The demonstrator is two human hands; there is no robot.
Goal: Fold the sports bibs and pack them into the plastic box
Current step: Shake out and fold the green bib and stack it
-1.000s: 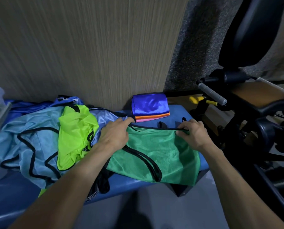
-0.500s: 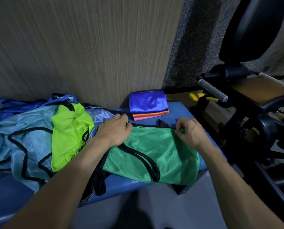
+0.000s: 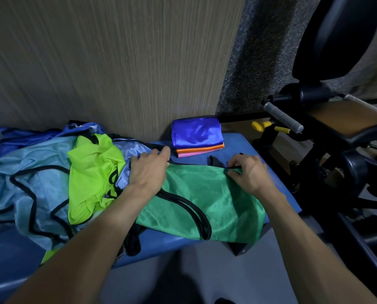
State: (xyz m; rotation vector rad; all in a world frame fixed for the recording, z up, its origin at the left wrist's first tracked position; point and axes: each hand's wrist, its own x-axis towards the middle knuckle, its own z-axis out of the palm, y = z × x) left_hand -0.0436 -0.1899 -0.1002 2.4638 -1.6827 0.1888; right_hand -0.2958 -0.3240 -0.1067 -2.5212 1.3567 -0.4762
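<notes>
Two hands work the far hem of the green bib (image 3: pixel 207 200), which lies flat on the blue bench (image 3: pixel 268 150). Our left hand (image 3: pixel 149 171) rests on the bib's left corner with fingers straight; our right hand (image 3: pixel 247 172) pinches the black-trimmed edge at its right corner. Beyond the green bib sits a folded stack (image 3: pixel 196 136), purple over orange over pink. Left of it lie a neon yellow bib (image 3: pixel 93 174) and light blue bibs (image 3: pixel 36 183), unfolded. We can read no writing or label on anything.
</notes>
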